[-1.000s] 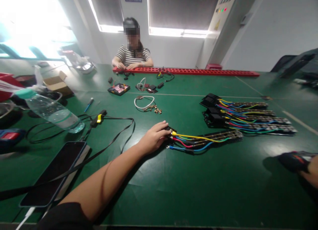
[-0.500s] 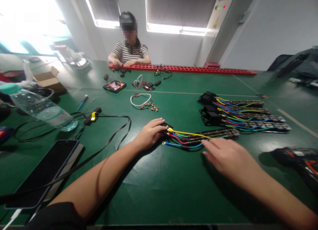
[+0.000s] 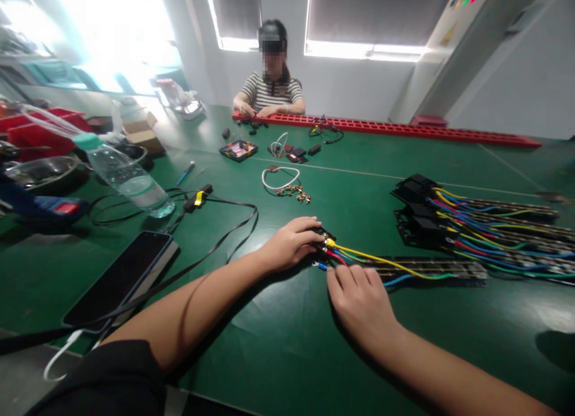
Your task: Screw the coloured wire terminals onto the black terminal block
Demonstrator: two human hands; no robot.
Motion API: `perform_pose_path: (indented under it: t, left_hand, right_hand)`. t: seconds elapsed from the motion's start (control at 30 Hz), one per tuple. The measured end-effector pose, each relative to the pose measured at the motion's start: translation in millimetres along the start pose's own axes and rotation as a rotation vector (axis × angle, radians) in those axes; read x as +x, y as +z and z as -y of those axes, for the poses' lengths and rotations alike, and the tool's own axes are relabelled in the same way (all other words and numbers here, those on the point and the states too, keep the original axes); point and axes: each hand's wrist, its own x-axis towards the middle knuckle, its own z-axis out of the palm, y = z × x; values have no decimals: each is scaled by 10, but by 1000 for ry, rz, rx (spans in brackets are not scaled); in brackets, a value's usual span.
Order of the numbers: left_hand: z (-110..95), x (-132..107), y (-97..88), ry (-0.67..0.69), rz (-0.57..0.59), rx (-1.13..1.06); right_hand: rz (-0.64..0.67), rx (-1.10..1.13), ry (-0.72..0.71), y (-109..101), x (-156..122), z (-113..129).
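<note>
My left hand (image 3: 291, 245) is closed around the near end of a small black block (image 3: 329, 232), which its fingers partly cover. Yellow, red, green and blue wires run from the block to a long dark slotted strip (image 3: 462, 271) on the right. My right hand (image 3: 362, 302) pinches the blue wire (image 3: 399, 280) just behind its ring terminal (image 3: 320, 265), which sticks out left of the fingertips. That terminal lies apart from the block, while the yellow wire (image 3: 377, 257) and red wire (image 3: 336, 258) end at it. The right fingertips are partly hidden behind the knuckles.
Several similar wired assemblies (image 3: 415, 224) lie at the right. Small brass screws (image 3: 296, 192) sit beyond my left hand. A phone (image 3: 121, 278), black cable (image 3: 233, 209) and bottle (image 3: 130, 179) occupy the left. A person (image 3: 274, 92) works across the table at a red rail (image 3: 386, 126).
My right hand has moved left along the wires and closed on the blue wire near its terminal. My left hand stays at the block. The camera view has turned left.
</note>
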Motion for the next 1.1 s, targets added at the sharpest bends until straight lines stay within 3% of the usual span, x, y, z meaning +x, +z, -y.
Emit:
perform_pose_path:
  t: [0.37,0.87,1.1]
  left_hand:
    - [-91,9,-7,7,-5,13]
    - [-129,-18,25,33,-39,105]
    - [-173,-41,47,2,-59,50]
  right_hand:
    - [-9,26,43,88,-20,-156]
    - [-70,138,-12,208,-53,-199]
    - [-56,199,-26,221,-81,-243]
